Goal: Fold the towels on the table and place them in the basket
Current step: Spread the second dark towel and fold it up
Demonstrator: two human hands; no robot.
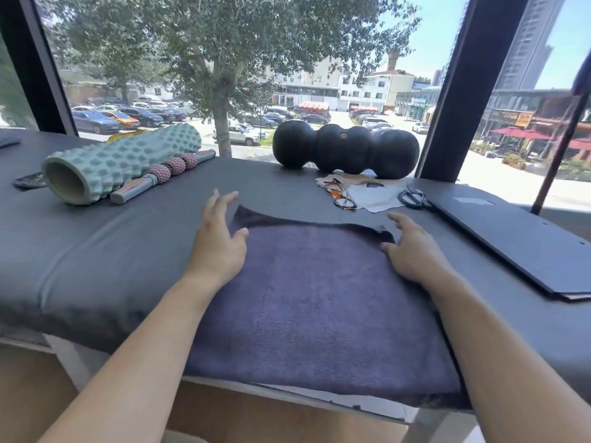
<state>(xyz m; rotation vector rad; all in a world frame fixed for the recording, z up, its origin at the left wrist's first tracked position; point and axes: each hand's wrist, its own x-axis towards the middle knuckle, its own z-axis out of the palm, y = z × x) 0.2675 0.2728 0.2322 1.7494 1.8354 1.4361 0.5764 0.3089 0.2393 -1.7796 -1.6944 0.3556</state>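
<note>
A dark purple towel [313, 302] lies spread on the grey table [96, 260], its near edge hanging over the table's front. My left hand [217, 241] rests flat at the towel's far left corner, fingers straight and spread, thumb on the cloth. My right hand [412, 247] lies at the far right corner, fingers loosely bent over the towel's edge, which is slightly lifted and folded there. No basket is in view.
A mint foam roller [121, 161] and a pink massage stick [166, 174] lie at the back left. A black peanut-shaped roller [345, 148] sits by the window. Glasses [340, 193], papers [374, 195], scissors [412, 198] and a dark flat board [518, 244] occupy the right.
</note>
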